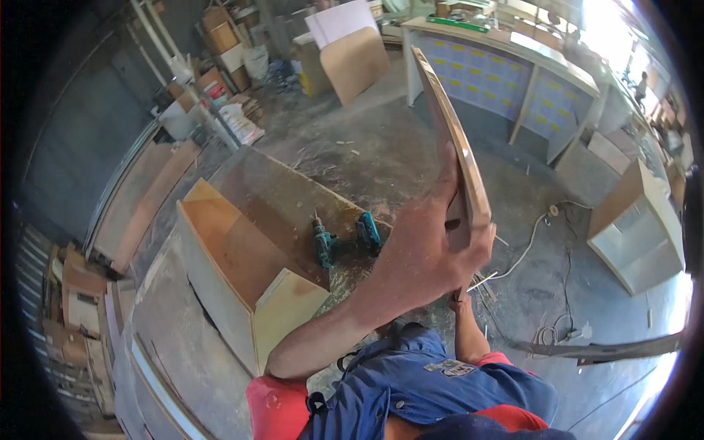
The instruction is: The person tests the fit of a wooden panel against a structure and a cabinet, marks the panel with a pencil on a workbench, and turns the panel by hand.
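Observation:
My left hand (422,253) is closed around the lower part of a thin wooden board (469,165), held upright and seen nearly edge-on. Its thumb and fingers press on opposite faces. Below it, my right hand (460,299) is mostly covered by the left one, so its fingers and any grip do not show. To the left, an open wooden box (290,301) with pale sides and a brown inside stands on a dusty work surface. Beside it lie a teal cordless drill (323,246) with a bit fitted and a second teal power tool (369,233).
A counter (506,44) with a patterned front stands at the back, bearing a green tray (458,24). On the floor at right are a pale open cabinet box (638,227) and a loose white cable (532,246). Long boards (139,205) lean at left.

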Motion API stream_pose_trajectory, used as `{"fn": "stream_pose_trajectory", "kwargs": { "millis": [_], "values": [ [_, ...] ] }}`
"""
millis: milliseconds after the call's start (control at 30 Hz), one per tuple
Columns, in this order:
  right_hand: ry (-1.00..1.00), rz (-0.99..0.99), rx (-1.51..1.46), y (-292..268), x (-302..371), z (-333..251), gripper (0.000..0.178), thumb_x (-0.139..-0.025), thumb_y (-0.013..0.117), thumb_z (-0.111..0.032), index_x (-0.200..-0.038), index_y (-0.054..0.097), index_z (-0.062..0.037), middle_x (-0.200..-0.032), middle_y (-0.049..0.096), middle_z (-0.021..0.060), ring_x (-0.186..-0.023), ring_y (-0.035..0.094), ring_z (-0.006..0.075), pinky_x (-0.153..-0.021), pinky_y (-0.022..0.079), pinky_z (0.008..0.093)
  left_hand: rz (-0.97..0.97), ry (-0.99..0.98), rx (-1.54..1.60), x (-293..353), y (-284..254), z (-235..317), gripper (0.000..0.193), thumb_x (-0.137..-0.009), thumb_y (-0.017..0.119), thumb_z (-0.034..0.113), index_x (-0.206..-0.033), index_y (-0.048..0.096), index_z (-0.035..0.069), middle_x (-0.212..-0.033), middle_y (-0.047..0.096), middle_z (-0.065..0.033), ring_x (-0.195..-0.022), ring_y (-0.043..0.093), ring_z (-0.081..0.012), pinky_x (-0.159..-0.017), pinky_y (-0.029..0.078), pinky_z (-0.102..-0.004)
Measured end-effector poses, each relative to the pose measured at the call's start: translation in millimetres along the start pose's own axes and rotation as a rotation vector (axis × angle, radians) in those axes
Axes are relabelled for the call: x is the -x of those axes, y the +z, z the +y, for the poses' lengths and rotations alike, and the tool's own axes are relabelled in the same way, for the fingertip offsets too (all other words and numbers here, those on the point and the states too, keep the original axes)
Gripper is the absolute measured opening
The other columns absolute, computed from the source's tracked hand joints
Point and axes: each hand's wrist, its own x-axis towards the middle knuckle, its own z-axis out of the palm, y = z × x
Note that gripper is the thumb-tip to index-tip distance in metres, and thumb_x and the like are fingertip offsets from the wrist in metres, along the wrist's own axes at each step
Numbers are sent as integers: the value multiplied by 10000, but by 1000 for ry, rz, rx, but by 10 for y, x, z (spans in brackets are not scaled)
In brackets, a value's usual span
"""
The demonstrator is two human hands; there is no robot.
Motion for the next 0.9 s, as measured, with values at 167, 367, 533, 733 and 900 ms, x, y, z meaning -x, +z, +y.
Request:
{"fn": "stream_pose_trajectory", "kwargs": {
  "millis": [167,367,533,733,900],
  "values": [
    [-168,223,582,206,352,261,311,-910,520,-204,-1154,572,-19,-1024,622,204,-743,648,379,-739,576,585,-72,77,-50,-126,53,-200,870,-878,677,145,-1509,103,-25,-1221,562,-202,-1141,589,-230,-852,564,-331],
    [-426,362,876,244,1550,524,445,-839,626,-300,-1234,521,-121,-1107,573,160,-861,619,438,-630,553,561,-76,72,64,-16,86,-186,903,-852,707,146,-1520,115,8,-1233,557,-227,-1050,623,-209,-876,538,-342],
    [-645,356,1107,-46,2370,645,534,-867,610,-349,-1313,456,-101,-1212,535,159,-929,584,375,-721,531,523,-75,138,146,-36,123,-224,944,-828,733,178,-1533,122,37,-1335,499,-264,-1143,580,-243,-951,496,-368],
    [-885,344,1222,-29,2973,928,400,-859,636,-318,-1169,600,-68,-880,612,18,-702,570,142,-563,503,324,-95,175,31,-48,125,-182,923,-838,713,179,-1535,118,66,-1386,468,-253,-1229,537,-296,-1042,426,-394],
    [-1138,144,1353,745,3425,1240,428,-889,644,-283,-1229,590,-29,-1042,650,80,-842,599,161,-714,500,298,-182,150,72,-89,136,-141,862,-849,694,123,-1524,162,56,-1378,472,-261,-1277,500,-295,-1058,432,-409]
  ]
}}
